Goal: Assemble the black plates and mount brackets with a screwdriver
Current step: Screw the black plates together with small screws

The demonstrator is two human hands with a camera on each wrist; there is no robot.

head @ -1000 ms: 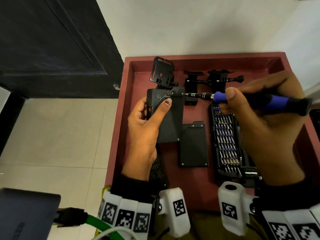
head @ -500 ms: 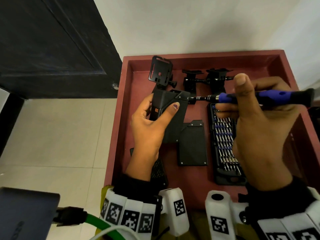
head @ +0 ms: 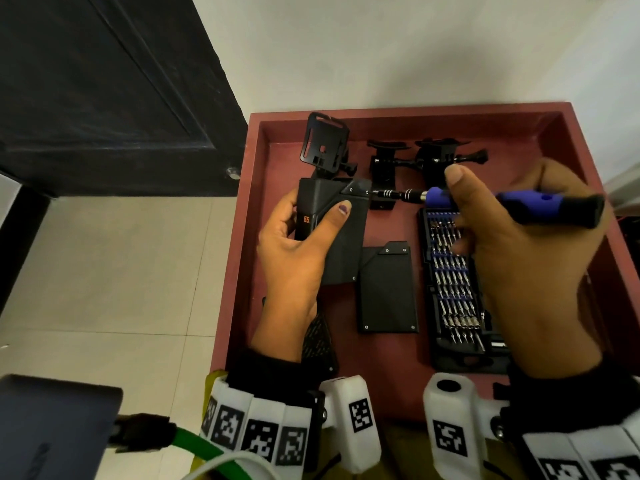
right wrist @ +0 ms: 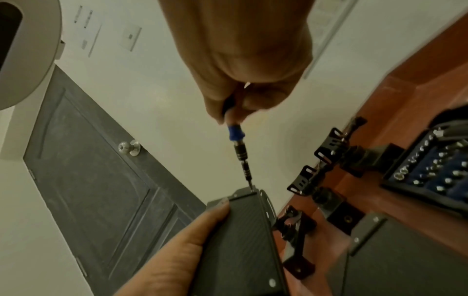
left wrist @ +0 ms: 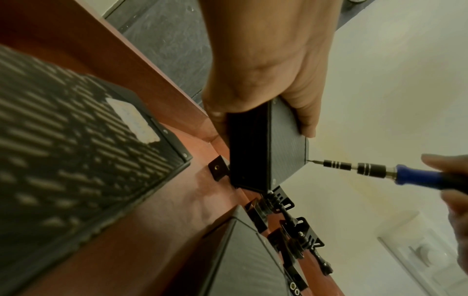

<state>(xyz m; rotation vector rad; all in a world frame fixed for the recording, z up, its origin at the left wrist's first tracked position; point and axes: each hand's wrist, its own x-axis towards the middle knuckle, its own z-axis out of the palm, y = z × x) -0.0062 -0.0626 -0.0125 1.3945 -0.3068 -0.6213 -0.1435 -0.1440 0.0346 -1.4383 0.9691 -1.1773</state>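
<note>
The black plate assembly is lifted above the red tray, clamped in the left hand, thumb across its face and fingers behind. The screwdriver, pinched in the right hand, meets a screw at the corner just beyond that thumb. To drive it well, keep the bit square to the screw head, press inward while turning, and brace the plate firmly. A second plate lies below the grip; the mount brackets sit beyond it.

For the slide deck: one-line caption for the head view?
Left hand grips black plate assembly over the red tray; right hand sets screwdriver tip at its corner.
</note>
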